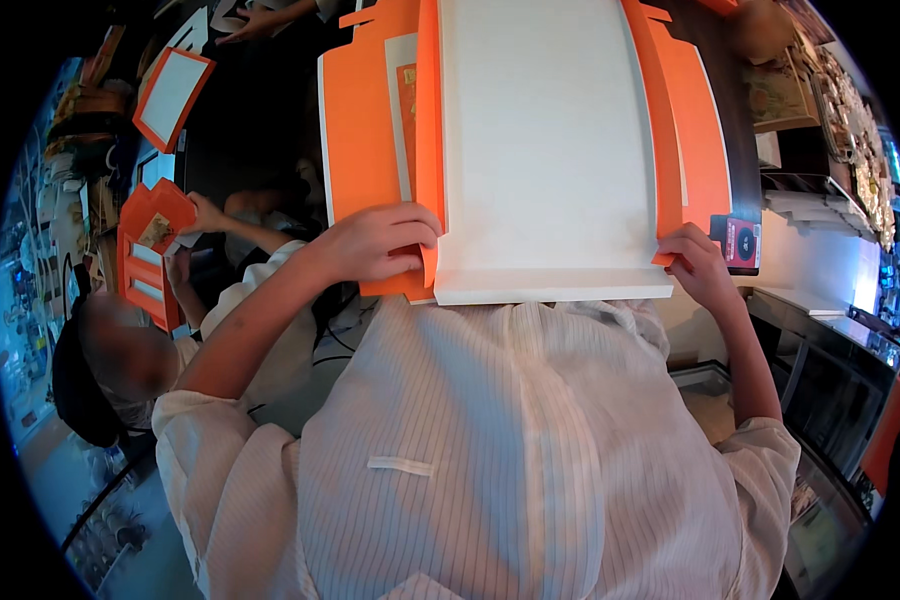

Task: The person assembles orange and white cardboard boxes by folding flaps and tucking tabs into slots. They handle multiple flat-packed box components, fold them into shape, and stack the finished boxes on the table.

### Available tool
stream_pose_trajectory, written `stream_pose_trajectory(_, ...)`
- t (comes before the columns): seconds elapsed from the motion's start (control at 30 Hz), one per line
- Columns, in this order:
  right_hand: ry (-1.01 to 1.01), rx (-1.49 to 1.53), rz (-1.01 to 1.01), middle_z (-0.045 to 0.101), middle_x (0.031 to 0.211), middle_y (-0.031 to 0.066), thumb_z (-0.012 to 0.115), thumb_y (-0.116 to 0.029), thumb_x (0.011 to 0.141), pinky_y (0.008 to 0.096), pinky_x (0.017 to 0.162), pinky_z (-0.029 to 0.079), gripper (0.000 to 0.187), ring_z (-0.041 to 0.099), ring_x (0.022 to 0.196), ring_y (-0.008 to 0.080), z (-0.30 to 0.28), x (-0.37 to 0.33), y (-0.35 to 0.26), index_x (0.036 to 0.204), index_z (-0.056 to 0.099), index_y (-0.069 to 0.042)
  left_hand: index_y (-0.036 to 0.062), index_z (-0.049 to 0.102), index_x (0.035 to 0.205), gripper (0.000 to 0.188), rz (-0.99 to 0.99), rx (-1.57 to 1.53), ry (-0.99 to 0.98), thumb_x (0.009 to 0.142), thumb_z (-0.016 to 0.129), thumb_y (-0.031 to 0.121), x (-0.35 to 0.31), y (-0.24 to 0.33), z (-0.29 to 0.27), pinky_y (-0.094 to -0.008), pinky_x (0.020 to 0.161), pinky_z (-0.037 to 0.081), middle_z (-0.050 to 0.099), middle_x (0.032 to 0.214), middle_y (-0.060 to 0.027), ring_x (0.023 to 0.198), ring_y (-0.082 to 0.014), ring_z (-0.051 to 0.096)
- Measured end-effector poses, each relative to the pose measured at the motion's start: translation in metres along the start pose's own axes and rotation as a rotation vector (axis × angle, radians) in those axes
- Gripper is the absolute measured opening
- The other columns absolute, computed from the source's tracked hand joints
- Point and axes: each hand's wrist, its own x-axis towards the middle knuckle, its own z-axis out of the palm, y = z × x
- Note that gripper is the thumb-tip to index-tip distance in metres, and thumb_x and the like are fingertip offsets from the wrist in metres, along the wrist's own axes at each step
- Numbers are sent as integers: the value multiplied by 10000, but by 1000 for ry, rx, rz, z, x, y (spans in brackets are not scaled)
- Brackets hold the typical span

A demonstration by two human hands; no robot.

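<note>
Left hand (375,243) is clamped down on the near left corner of the flat orange-and-white cardboard box blank (545,150), fingers curled over a small orange corner flap (422,262), thumb tucked under; that grip is closed on the card. Right hand (700,265) mirrors it at the near right corner, fingertips pinching the orange side flap (675,130) where it meets the white panel, so that grip is closed too.

The blank lies straight out in front of the person's chest, its white middle panel facing up, orange wings folded up on both sides. It looks light and fairly stiff, a laminated board that should bend cleanly only along its creases and could dent or scuff if squeezed mid-panel. By my reckoning the corners and flap edges are the sensible places to hold it, just where both hands sit now.

Beside the right hand, a small dark device with a red face (741,243) stands on the tabletop (800,255). Off to the left, a co-worker's hand (202,212) holds another orange card piece (160,220).
</note>
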Motion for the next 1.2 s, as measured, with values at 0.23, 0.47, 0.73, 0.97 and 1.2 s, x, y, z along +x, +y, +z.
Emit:
stream_pose_trajectory(0.23,21,38,45,634,976,102,664,198,687,330,676,554,401,662,859,256,6,3,5,1030,679,-11,38,630,946,244,52,29,75,771,800,33,-6,5,0,-354,869,571,675,1173,-116,1008,-272,681)
stream_pose_trajectory(0.47,51,-21,-13,664,983,87,675,188,623,318,682,554,407,677,864,247,10,2,13,968,663,-27,-10,583,905,179,153,120,134,830,741,28,-22,-8,7,-377,869,577,675,1215,-166,1032,-306,695)
stream_pose_trajectory(0.73,58,-31,-19,652,987,86,668,191,625,320,691,545,399,672,875,249,10,4,7,959,658,-27,-3,591,887,109,-21,-131,188,835,687,-9,-23,1,11,-361,891,565,677,1219,-192,1072,-329,696)
stream_pose_trajectory(0.97,40,7,16,623,994,94,661,202,664,342,710,552,421,655,892,264,14,3,6,1017,677,-27,13,591,924,116,-153,-187,273,923,692,70,-14,13,15,-341,766,581,704,1040,-115,937,-235,705)
stream_pose_trajectory(1.2,0,38,31,622,1040,98,616,199,722,294,680,581,356,665,862,225,18,0,0,1017,643,1,53,530,1029,172,-607,-81,132,961,673,119,29,35,6,-362,677,530,672,876,-81,779,-248,670)
